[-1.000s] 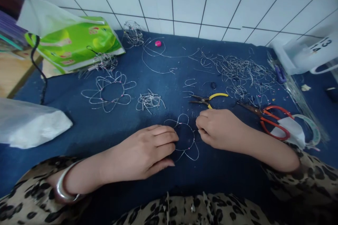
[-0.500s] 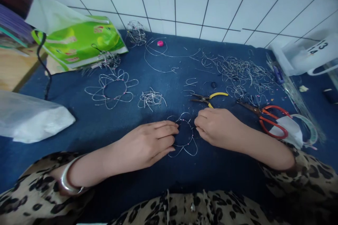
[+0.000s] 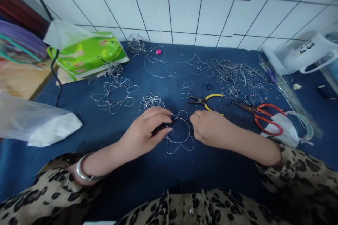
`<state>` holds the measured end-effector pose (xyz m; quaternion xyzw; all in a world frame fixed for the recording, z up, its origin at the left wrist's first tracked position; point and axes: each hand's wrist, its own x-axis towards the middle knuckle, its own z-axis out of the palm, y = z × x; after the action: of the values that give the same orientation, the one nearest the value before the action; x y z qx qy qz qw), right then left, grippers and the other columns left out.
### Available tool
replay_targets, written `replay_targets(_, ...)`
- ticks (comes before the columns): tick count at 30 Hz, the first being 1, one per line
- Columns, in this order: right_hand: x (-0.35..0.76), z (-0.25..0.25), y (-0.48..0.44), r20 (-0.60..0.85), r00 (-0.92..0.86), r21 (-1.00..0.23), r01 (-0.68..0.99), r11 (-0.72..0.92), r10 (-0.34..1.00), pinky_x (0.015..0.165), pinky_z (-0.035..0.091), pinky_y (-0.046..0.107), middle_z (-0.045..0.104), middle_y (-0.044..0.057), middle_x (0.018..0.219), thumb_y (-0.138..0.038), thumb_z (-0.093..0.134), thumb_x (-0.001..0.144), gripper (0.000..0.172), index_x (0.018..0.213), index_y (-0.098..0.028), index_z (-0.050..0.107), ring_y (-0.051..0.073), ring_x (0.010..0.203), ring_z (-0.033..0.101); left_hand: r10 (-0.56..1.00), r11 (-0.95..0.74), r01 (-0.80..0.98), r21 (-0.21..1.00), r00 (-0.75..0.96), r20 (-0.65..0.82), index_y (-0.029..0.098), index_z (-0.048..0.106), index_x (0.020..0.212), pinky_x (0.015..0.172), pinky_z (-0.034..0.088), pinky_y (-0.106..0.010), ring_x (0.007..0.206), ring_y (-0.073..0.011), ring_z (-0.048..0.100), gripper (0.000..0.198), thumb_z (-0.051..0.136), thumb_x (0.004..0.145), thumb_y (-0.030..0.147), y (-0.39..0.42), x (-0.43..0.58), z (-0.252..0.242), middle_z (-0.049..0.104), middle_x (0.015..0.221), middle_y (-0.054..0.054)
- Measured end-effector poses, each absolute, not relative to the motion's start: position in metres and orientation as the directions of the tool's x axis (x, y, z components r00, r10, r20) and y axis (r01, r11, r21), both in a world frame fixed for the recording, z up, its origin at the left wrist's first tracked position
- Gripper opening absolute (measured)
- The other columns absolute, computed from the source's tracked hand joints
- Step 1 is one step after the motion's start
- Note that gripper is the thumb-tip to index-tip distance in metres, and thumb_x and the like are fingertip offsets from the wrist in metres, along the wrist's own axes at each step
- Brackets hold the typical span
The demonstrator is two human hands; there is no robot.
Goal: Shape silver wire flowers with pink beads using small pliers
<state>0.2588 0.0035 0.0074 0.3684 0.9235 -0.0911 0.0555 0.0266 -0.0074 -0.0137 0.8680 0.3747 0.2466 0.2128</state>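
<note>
A small wire flower with pink beads (image 3: 181, 137) lies on the blue cloth (image 3: 148, 168) between my hands. My left hand (image 3: 148, 128) arches over its left side, fingertips curled down onto the wire ring. My right hand (image 3: 208, 128) is closed in a pinch on the ring's right edge. Both wrists rest on the cloth. A silver bangle (image 3: 81, 168) sits on my left wrist.
Yellow-handled pliers (image 3: 207, 99) and red-handled scissors (image 3: 261, 114) lie just beyond my right hand. A larger finished wire flower (image 3: 114, 93), a small wire bundle (image 3: 151, 101) and a heap of cut wire pieces (image 3: 235, 74) lie further back. A green bag (image 3: 87, 54) and a white plastic bag (image 3: 37, 123) sit left.
My left hand has lifted from lying flat to an arch with fingertips on the wire. Both hands and the wire flower sit slightly further from me; my head has tilted a little.
</note>
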Motion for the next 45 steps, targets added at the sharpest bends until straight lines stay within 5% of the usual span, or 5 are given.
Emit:
replay_targets(5,0.263,0.004,0.008,-0.146,-0.734,-0.182,0.679,0.711,0.663,0.053,0.025,0.028,0.058,0.008,0.082,-0.019,0.042,0.081,0.015,0.085,-0.012,0.055,0.015,0.065,0.050,0.851,-0.463,0.702,0.542,0.522,0.050,0.018,0.051,0.114,0.075,0.050,-0.036,0.087,-0.0191,0.056,0.040,0.062,0.078,0.031,0.008,0.040,-0.013,0.057,0.105,-0.008)
replay_targets(9,0.266,0.003,0.011,-0.146,-0.737,-0.230,0.674,0.702,0.660,0.055,0.027,0.027,0.058,0.007,0.083,-0.018,0.041,0.082,0.015,0.085,-0.013,0.055,0.014,0.069,0.050,0.797,-0.499,0.719,0.484,0.600,-0.070,0.017,0.056,0.099,0.068,0.046,-0.031,0.081,-0.0181,0.055,0.023,0.060,0.079,0.028,0.018,0.057,-0.009,0.058,0.088,-0.004)
replay_targets(24,0.278,0.005,0.026,-0.188,-0.743,-0.664,0.578,0.475,0.642,0.062,0.034,0.024,0.064,0.001,0.081,-0.019,0.047,0.078,0.020,0.088,-0.018,0.065,0.010,0.066,0.052,0.864,-0.180,0.486,0.855,0.494,-0.099,0.016,0.050,0.083,0.059,0.042,-0.024,0.062,-0.0091,0.051,0.014,0.049,0.090,0.029,0.018,0.048,-0.008,0.053,0.068,0.002)
replay_targets(39,0.274,0.012,0.028,-0.307,-0.619,-0.837,0.537,0.104,0.723,0.055,0.036,0.020,0.061,-0.002,0.068,-0.029,0.049,0.082,0.018,0.080,-0.017,0.061,0.007,0.056,0.050,0.839,-0.105,0.415,0.904,0.525,-0.144,0.016,0.057,0.085,0.052,0.042,-0.020,0.053,-0.0063,0.047,0.017,0.048,0.089,0.031,0.016,0.052,0.000,0.050,0.063,0.004)
replay_targets(45,0.268,0.012,0.019,-0.191,-0.579,-0.807,0.553,0.209,0.793,0.056,0.035,0.020,0.060,-0.002,0.066,-0.026,0.047,0.084,0.019,0.082,-0.018,0.063,0.008,0.057,0.050,0.846,-0.124,0.406,0.906,0.521,-0.118,0.016,0.062,0.086,0.046,0.040,-0.018,0.049,-0.0057,0.044,0.021,0.050,0.088,0.032,0.012,0.055,-0.003,0.051,0.063,0.002)
